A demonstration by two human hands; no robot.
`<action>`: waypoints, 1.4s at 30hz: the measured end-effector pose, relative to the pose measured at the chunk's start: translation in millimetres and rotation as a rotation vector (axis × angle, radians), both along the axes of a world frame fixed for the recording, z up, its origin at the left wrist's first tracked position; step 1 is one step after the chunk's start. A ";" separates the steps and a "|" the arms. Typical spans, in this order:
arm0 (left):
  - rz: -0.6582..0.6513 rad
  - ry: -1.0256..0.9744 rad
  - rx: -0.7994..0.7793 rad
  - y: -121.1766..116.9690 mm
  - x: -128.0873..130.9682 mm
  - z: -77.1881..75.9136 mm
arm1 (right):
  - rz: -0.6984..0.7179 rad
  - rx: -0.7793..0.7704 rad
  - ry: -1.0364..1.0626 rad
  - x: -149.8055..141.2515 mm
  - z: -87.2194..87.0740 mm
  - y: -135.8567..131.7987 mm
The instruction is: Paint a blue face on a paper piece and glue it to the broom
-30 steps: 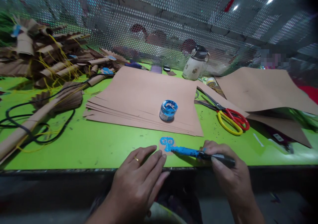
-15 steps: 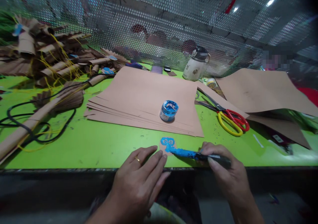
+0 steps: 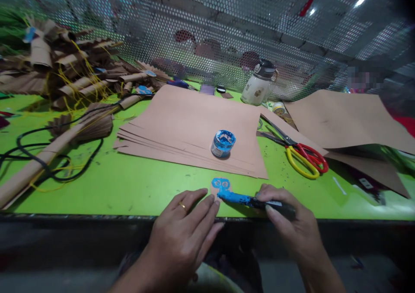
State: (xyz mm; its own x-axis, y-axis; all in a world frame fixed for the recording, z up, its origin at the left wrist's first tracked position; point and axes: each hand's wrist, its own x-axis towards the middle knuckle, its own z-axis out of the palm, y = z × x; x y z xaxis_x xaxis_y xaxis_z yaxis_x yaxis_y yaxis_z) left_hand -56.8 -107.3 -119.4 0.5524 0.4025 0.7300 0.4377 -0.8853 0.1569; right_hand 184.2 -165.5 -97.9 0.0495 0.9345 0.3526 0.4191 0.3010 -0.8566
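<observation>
At the table's front edge lies a small brown paper cutout [image 3: 214, 191], its upper part painted blue around two ring shapes. My left hand [image 3: 186, 223], a ring on one finger, has its fingers stretched out, with the tips at the cutout's lower left edge. My right hand [image 3: 292, 221] grips the black end of a marker pen [image 3: 241, 198] whose front is coated in blue paint. The pen's tip touches the cutout. Behind it, an opened jar of blue paint [image 3: 223, 144] stands on a stack of brown paper sheets [image 3: 191, 115].
Scissors [image 3: 303, 156] with red and yellow handles lie right of the stack. A white jug [image 3: 256, 89] stands behind, before a perforated metal screen [image 3: 207, 33]. Rolled paper pieces with yellow string [image 3: 81, 72] pile up at left, near a black cord [image 3: 58, 178]. More brown paper [image 3: 343, 120] lies right.
The pen tip has moved slightly left and down on the cutout, and my right hand has shifted a little left with it. My left hand stays nearly in place; the view has shifted slightly.
</observation>
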 end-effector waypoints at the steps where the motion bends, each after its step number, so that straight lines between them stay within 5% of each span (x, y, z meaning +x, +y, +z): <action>1: 0.000 0.003 -0.001 0.0 0.2 0.5 | -0.007 -0.001 0.002 -0.2 0.1 0.0; 42: 0.019 0.012 -0.009 0.8 1.1 0.6 | -0.040 0.000 -0.015 1.0 -2.5 -1.5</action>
State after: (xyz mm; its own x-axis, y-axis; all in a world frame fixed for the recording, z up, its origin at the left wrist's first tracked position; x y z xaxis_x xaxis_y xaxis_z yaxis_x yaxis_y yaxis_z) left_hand -55.7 -106.5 -118.8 0.5536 0.4189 0.7197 0.4560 -0.8757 0.1590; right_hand 185.2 -167.0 -100.3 0.0821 0.9319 0.3534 0.4435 0.2834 -0.8503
